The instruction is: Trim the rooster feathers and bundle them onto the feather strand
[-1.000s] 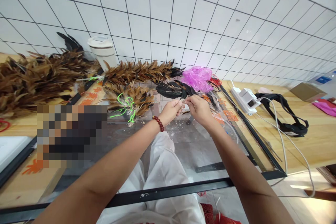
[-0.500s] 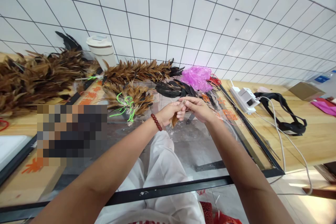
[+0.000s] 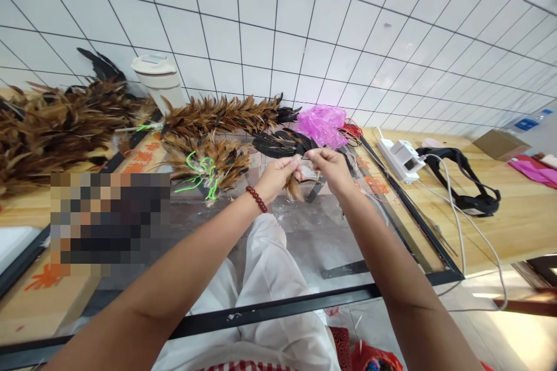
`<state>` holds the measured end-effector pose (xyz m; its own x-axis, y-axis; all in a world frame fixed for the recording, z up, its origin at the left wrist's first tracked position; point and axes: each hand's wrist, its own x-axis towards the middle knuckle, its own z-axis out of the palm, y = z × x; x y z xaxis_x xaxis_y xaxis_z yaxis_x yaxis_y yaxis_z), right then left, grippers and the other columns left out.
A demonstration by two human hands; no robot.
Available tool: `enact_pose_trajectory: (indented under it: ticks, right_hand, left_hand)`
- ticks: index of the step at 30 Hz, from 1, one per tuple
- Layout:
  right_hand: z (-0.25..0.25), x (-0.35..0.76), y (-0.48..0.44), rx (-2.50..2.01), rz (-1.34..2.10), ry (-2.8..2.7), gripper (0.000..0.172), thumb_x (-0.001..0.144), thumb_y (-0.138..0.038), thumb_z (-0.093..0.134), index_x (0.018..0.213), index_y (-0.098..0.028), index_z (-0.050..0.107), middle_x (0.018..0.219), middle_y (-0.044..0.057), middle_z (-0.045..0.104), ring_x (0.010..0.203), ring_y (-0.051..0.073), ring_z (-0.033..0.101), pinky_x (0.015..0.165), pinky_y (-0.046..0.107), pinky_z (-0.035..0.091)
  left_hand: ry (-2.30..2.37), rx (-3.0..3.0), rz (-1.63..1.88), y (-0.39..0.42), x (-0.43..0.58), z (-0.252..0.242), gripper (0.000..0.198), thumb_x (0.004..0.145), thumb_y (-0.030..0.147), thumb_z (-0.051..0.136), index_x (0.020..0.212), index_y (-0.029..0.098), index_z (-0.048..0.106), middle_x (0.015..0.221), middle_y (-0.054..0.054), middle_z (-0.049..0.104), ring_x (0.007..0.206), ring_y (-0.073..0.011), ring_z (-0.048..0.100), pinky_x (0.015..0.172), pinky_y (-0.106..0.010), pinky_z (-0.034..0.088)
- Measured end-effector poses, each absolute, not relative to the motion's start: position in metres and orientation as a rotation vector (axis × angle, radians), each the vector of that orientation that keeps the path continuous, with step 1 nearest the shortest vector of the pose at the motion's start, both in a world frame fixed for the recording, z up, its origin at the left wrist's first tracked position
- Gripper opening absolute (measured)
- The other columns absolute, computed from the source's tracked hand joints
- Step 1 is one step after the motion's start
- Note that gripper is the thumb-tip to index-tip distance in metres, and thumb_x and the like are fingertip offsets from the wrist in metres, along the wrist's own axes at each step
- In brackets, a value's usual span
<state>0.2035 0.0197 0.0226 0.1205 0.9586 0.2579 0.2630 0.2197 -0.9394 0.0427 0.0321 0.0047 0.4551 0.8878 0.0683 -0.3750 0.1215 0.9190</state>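
Observation:
Over the glass tabletop (image 3: 300,243), my left hand (image 3: 279,178) pinches a small brown feather (image 3: 295,188), which hangs down below its fingers. Close beside it on the right, my right hand (image 3: 329,169) is closed in a pinch near the feather's upper end; what lies between its fingertips is too small to make out. Just behind both hands lie long black feathers (image 3: 278,144). A brown feather bundle (image 3: 226,165) with bright green string (image 3: 204,174) rests left of my left hand. Farther back stretches a long brown feather strand (image 3: 221,116).
A crumpled pink plastic bag (image 3: 321,124) lies against the tiled wall. A lidded white cup (image 3: 160,84) stands behind a big heap of brown feathers (image 3: 61,133). On the right are a white power strip (image 3: 399,160), cables and a black strap (image 3: 472,185). A black frame edge (image 3: 278,310) crosses in front.
My hands have drawn slightly apart at the fingertips, the right one lifting a little. More of the brown feather shows below them. The whole view has shifted slightly.

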Motion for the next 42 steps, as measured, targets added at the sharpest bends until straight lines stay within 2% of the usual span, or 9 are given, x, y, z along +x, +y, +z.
enact_pose_trajectory:
  ticks: [3,6,9,12,18,23,25,36,42]
  right_hand:
    - [0.020,0.235,0.026,-1.613,0.304,-1.500,0.021,0.074,-0.034,0.062,0.085,-0.018,0.071,0.080,0.004,0.068,0.071,0.016,0.059,0.069,0.030,0.045]
    - [0.016,0.252,0.025,-1.943,0.045,-1.717,0.019,0.076,-0.033,0.059,0.076,-0.019,0.073,0.076,0.006,0.069,0.073,0.018,0.060,0.069,0.029,0.043]
    - [0.009,0.246,0.021,-2.098,0.001,-1.796,0.027,0.078,-0.042,0.058,0.072,-0.020,0.073,0.070,0.007,0.069,0.069,0.018,0.061,0.063,0.028,0.040]
    - [0.004,0.236,0.023,-2.080,-0.057,-1.890,0.022,0.078,-0.034,0.057,0.073,-0.019,0.073,0.076,0.009,0.070,0.071,0.019,0.062,0.063,0.027,0.040]
    - [0.008,0.251,0.030,-1.973,0.247,-1.682,0.027,0.082,-0.033,0.051,0.081,-0.016,0.071,0.072,0.005,0.067,0.068,0.017,0.059,0.062,0.026,0.040]
    - [0.013,0.257,0.024,-1.983,-0.125,-1.680,0.026,0.077,-0.028,0.057,0.098,-0.017,0.070,0.099,0.010,0.067,0.081,0.021,0.060,0.070,0.030,0.042]
    - [0.015,0.253,0.020,-1.945,-0.192,-1.746,0.022,0.079,-0.025,0.055,0.093,-0.020,0.070,0.096,0.009,0.067,0.082,0.020,0.060,0.072,0.030,0.042]
    - [0.004,0.251,0.033,-1.669,0.121,-1.674,0.014,0.078,-0.025,0.055,0.076,-0.018,0.067,0.083,0.004,0.067,0.082,0.017,0.058,0.078,0.030,0.043]
    - [0.017,0.198,0.020,-1.185,0.847,-1.269,0.025,0.073,-0.043,0.063,0.076,-0.019,0.062,0.069,0.000,0.063,0.060,0.011,0.051,0.062,0.025,0.042]
  left_hand:
    - [0.583,0.891,1.118,0.037,0.038,0.009,0.027,0.080,0.035,0.065,0.068,0.014,0.053,0.057,0.002,0.052,0.058,-0.0101,0.058,0.060,-0.022,0.048]
    - [0.583,0.751,1.175,0.043,0.034,0.008,0.026,0.082,0.034,0.063,0.069,0.015,0.050,0.055,0.005,0.046,0.050,-0.0071,0.051,0.056,-0.022,0.048]
    - [0.589,0.730,1.191,0.047,0.033,0.002,0.027,0.082,0.034,0.063,0.069,0.016,0.048,0.053,0.006,0.043,0.046,-0.0060,0.046,0.052,-0.021,0.046]
    - [0.590,0.722,1.204,0.049,0.034,-0.003,0.027,0.082,0.034,0.063,0.069,0.016,0.048,0.053,0.006,0.041,0.046,-0.0055,0.045,0.051,-0.020,0.045]
    - [0.632,0.695,1.193,0.045,0.035,-0.005,0.026,0.082,0.032,0.063,0.068,0.015,0.048,0.054,0.006,0.042,0.045,-0.0051,0.042,0.049,-0.020,0.044]
    - [0.661,0.671,1.242,0.045,0.038,-0.007,0.025,0.085,0.030,0.059,0.068,0.015,0.048,0.052,0.006,0.040,0.043,-0.0049,0.040,0.048,-0.020,0.043]
    - [0.671,0.660,1.248,0.046,0.038,-0.007,0.026,0.085,0.031,0.059,0.068,0.015,0.048,0.052,0.007,0.040,0.042,-0.0045,0.040,0.048,-0.020,0.042]
    - [0.716,0.822,1.219,0.043,0.043,-0.012,0.029,0.081,0.037,0.063,0.066,0.015,0.050,0.050,0.006,0.041,0.041,-0.0041,0.040,0.046,-0.019,0.040]
    - [0.780,0.883,1.264,0.038,0.050,-0.014,0.024,0.079,0.034,0.065,0.069,0.014,0.056,0.060,0.003,0.052,0.049,-0.0047,0.049,0.050,-0.017,0.040]
